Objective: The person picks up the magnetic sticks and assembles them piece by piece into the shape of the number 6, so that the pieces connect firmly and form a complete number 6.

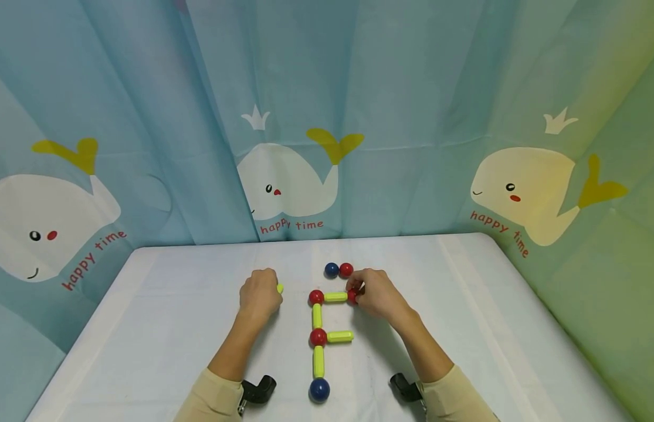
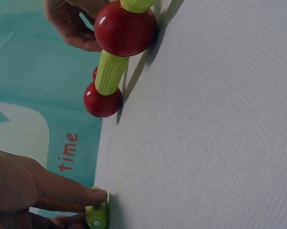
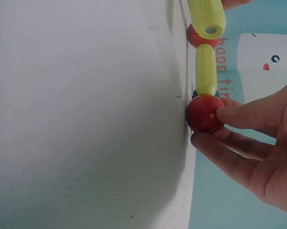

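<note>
My left hand [image 1: 260, 295] is at the left of the built shape, its thumb and fingers pinching a yellow-green rod [image 2: 96, 215] close over the table. My right hand [image 1: 380, 293] grips a red ball [image 3: 204, 114] between thumb and fingers. That ball sits at the right end of the top rod [image 1: 335, 297], whose left end meets another red ball [image 1: 317, 297]. From there a rod [image 1: 317, 316] runs down to a middle red ball [image 1: 318, 337]. A side rod [image 1: 339, 336] sticks out rightward, its far end free. A lower rod [image 1: 318, 361] joins a blue ball [image 1: 319, 390].
Beyond the shape, a loose blue ball [image 1: 331, 270] and a red ball [image 1: 346, 269] lie side by side, near my right hand. The white-covered table [image 1: 163, 328] ends at a blue curtain [image 1: 411, 193] printed with whales. Black wrist mounts [image 1: 259, 390] stick out from both sleeves.
</note>
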Action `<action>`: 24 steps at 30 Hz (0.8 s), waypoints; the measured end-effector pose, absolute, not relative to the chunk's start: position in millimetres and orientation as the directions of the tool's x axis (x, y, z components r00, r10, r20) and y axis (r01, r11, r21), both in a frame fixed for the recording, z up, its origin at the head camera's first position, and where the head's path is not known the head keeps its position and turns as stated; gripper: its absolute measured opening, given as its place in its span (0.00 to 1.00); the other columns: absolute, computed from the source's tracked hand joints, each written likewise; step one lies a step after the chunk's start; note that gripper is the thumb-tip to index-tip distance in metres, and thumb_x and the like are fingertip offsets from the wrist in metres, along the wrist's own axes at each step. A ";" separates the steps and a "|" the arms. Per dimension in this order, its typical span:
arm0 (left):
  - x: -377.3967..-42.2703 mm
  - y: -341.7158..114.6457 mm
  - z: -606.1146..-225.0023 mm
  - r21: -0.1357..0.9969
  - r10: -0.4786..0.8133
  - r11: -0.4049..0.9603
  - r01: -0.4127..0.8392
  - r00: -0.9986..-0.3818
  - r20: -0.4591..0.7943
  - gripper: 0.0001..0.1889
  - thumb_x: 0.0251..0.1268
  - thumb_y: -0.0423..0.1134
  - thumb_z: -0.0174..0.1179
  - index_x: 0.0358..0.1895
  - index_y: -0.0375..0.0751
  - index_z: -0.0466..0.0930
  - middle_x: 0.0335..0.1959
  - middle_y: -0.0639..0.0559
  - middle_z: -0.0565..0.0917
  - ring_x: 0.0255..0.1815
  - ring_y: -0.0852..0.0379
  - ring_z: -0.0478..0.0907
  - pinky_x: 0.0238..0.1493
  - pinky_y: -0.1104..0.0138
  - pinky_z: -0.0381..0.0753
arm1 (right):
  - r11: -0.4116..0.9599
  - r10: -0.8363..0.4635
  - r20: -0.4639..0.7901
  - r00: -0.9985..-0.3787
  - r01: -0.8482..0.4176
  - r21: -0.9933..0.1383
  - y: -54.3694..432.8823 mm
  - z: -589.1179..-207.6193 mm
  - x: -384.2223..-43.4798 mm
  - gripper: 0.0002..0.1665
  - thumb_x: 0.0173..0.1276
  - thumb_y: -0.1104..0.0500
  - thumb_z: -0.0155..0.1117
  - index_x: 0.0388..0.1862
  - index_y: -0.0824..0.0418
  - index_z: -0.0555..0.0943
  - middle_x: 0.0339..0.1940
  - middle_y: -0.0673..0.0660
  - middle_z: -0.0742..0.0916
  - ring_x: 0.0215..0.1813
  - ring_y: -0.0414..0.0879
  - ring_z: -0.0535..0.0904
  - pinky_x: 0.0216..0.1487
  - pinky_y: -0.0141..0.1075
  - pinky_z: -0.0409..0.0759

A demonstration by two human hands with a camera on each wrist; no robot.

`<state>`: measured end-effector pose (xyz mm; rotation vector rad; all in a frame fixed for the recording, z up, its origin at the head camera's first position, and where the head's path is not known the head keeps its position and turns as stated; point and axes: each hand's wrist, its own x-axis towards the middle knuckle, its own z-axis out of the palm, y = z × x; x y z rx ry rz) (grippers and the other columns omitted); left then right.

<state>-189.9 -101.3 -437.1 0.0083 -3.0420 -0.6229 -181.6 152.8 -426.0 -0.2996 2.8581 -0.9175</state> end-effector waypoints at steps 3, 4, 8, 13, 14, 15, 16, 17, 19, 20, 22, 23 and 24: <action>-190.1 -100.3 -437.5 0.389 -0.014 0.921 0.002 -0.999 0.038 0.04 0.53 0.26 0.70 0.33 0.33 0.86 0.27 0.43 0.85 0.24 0.50 0.78 0.26 0.58 0.79 | 0.797 -0.224 -0.058 -0.973 -0.149 -0.585 152.8 -426.6 -181.8 0.14 0.59 0.77 0.65 0.36 0.60 0.87 0.32 0.55 0.86 0.36 0.48 0.76 0.35 0.35 0.78; -190.2 -99.9 -437.6 0.388 -0.016 0.922 -0.001 -0.999 0.035 0.04 0.53 0.26 0.70 0.33 0.33 0.86 0.27 0.43 0.84 0.24 0.50 0.78 0.26 0.58 0.79 | 0.798 -0.224 -0.057 -0.973 -0.150 -0.584 152.7 -426.6 -181.8 0.14 0.59 0.77 0.65 0.36 0.60 0.87 0.32 0.55 0.86 0.36 0.47 0.76 0.35 0.35 0.78; -190.3 -99.1 -437.5 0.387 -0.023 0.922 -0.012 -0.999 0.024 0.04 0.54 0.27 0.71 0.32 0.33 0.86 0.26 0.44 0.84 0.24 0.51 0.77 0.27 0.59 0.78 | 0.799 -0.224 -0.049 -0.973 -0.154 -0.581 152.6 -427.1 -182.4 0.14 0.58 0.77 0.65 0.35 0.59 0.87 0.32 0.55 0.86 0.36 0.47 0.76 0.34 0.34 0.77; -189.1 -99.5 -436.9 0.384 -0.019 0.923 -0.011 -1.000 0.018 0.04 0.54 0.28 0.70 0.28 0.35 0.83 0.24 0.46 0.81 0.24 0.51 0.75 0.25 0.60 0.76 | 0.794 -0.223 -0.044 -0.974 -0.156 -0.588 152.8 -427.4 -181.7 0.15 0.58 0.77 0.64 0.35 0.60 0.87 0.32 0.55 0.86 0.36 0.47 0.76 0.34 0.34 0.77; -188.7 -99.4 -436.7 0.386 -0.015 0.923 -0.008 -1.000 0.017 0.04 0.54 0.28 0.70 0.27 0.35 0.83 0.23 0.46 0.80 0.24 0.51 0.75 0.24 0.60 0.75 | 0.792 -0.223 -0.045 -0.974 -0.154 -0.590 152.9 -427.9 -181.6 0.15 0.58 0.77 0.64 0.35 0.60 0.87 0.32 0.55 0.86 0.36 0.47 0.76 0.34 0.34 0.77; -188.1 -99.3 -436.7 0.387 -0.011 0.922 -0.002 -1.000 0.019 0.05 0.54 0.29 0.70 0.26 0.35 0.83 0.22 0.47 0.80 0.23 0.52 0.75 0.24 0.61 0.74 | 0.791 -0.223 -0.044 -0.974 -0.154 -0.592 152.9 -427.8 -181.3 0.15 0.58 0.77 0.64 0.35 0.60 0.87 0.31 0.55 0.85 0.36 0.47 0.76 0.34 0.34 0.77; -187.6 -99.1 -436.4 0.388 -0.006 0.922 0.003 -1.000 0.022 0.04 0.54 0.29 0.70 0.27 0.35 0.84 0.22 0.47 0.80 0.23 0.52 0.75 0.23 0.62 0.74 | 0.790 -0.222 -0.042 -0.974 -0.154 -0.593 152.9 -428.1 -181.3 0.15 0.58 0.77 0.64 0.35 0.59 0.86 0.31 0.54 0.85 0.36 0.47 0.76 0.34 0.34 0.77; -187.3 -98.7 -435.8 0.394 -0.003 0.919 0.006 -1.000 0.022 0.03 0.54 0.29 0.70 0.28 0.35 0.84 0.22 0.47 0.80 0.23 0.52 0.75 0.23 0.62 0.73 | 0.790 -0.224 -0.037 -0.974 -0.159 -0.592 152.9 -428.2 -181.0 0.15 0.57 0.78 0.64 0.34 0.59 0.86 0.31 0.54 0.85 0.36 0.47 0.76 0.34 0.34 0.77; -185.8 -97.9 -434.1 0.409 0.009 0.912 0.020 -1.000 0.028 0.02 0.53 0.29 0.70 0.29 0.34 0.86 0.22 0.47 0.82 0.23 0.53 0.76 0.23 0.62 0.74 | 0.789 -0.225 -0.030 -0.974 -0.164 -0.592 152.6 -428.3 -180.8 0.15 0.57 0.78 0.64 0.34 0.59 0.86 0.30 0.53 0.85 0.35 0.47 0.76 0.34 0.34 0.77; -185.0 -97.3 -432.9 0.419 0.017 0.908 0.028 -0.999 0.029 0.03 0.53 0.29 0.70 0.31 0.34 0.88 0.23 0.47 0.83 0.23 0.53 0.76 0.23 0.63 0.74 | 0.789 -0.225 -0.025 -0.974 -0.167 -0.591 152.6 -428.4 -180.8 0.15 0.57 0.78 0.63 0.34 0.59 0.86 0.30 0.53 0.84 0.35 0.47 0.76 0.34 0.35 0.77; -182.9 -95.9 -430.1 0.442 0.031 0.896 0.039 -0.999 0.026 0.06 0.52 0.29 0.70 0.35 0.33 0.89 0.26 0.46 0.85 0.24 0.53 0.78 0.23 0.62 0.76 | 0.790 -0.227 -0.019 -0.974 -0.173 -0.588 152.6 -428.2 -180.5 0.15 0.57 0.78 0.63 0.33 0.60 0.86 0.29 0.53 0.84 0.35 0.47 0.76 0.33 0.35 0.77; -181.8 -95.0 -428.6 0.455 0.038 0.889 0.044 -0.999 0.021 0.06 0.52 0.28 0.70 0.35 0.33 0.89 0.27 0.45 0.86 0.24 0.53 0.78 0.24 0.62 0.77 | 0.791 -0.229 -0.018 -0.973 -0.175 -0.586 152.7 -428.1 -180.3 0.15 0.57 0.78 0.64 0.34 0.60 0.86 0.29 0.53 0.84 0.35 0.47 0.76 0.33 0.35 0.77; -180.7 -94.1 -427.3 0.464 0.046 0.885 0.048 -0.999 0.015 0.07 0.53 0.29 0.70 0.37 0.33 0.89 0.28 0.45 0.87 0.25 0.53 0.79 0.25 0.62 0.78 | 0.791 -0.229 -0.019 -0.973 -0.174 -0.586 152.7 -427.9 -180.2 0.15 0.57 0.78 0.64 0.34 0.60 0.86 0.29 0.53 0.84 0.35 0.47 0.76 0.34 0.35 0.77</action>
